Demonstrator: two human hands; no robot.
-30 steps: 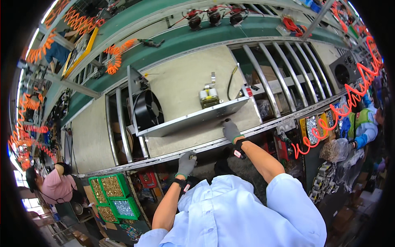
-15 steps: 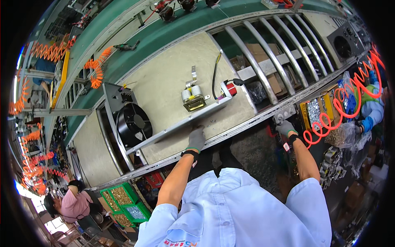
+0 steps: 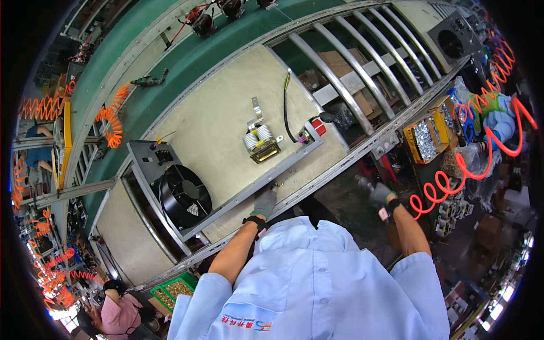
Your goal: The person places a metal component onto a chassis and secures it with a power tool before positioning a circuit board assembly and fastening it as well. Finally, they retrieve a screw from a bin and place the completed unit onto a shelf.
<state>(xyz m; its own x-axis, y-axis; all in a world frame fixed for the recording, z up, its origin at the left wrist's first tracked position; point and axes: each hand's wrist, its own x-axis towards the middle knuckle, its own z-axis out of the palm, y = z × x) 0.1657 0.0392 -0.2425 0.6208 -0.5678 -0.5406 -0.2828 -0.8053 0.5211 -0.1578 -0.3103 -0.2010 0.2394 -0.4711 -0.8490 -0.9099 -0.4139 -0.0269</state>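
A grey metal chassis (image 3: pixel 226 201) lies on the beige workbench, carrying a black round fan (image 3: pixel 181 195), a small transformer with white coils (image 3: pixel 260 141) and a red-and-black part (image 3: pixel 314 129) with a black cable. My left hand (image 3: pixel 263 201), in a grey glove, rests flat on the chassis's front rail beside a few small screws. My right hand (image 3: pixel 378 194), also gloved, is off the bench to the right, closed around a dark tool (image 3: pixel 362 182). A red coiled hose (image 3: pixel 453 175) hangs just past it.
Metal conveyor rollers (image 3: pixel 351 62) lie right of the bench, a green belt (image 3: pixel 187 62) behind it. Orange coiled hoses (image 3: pixel 110 122) hang at left. A yellow box of screws (image 3: pixel 422 139) stands right, green bins (image 3: pixel 175 289) lower left. Other people work at lower left (image 3: pixel 119 309) and right (image 3: pixel 498 119).
My left hand has shifted along the bench's front edge onto the chassis rail. My right hand has left the bench edge and moved right and down onto the tool.
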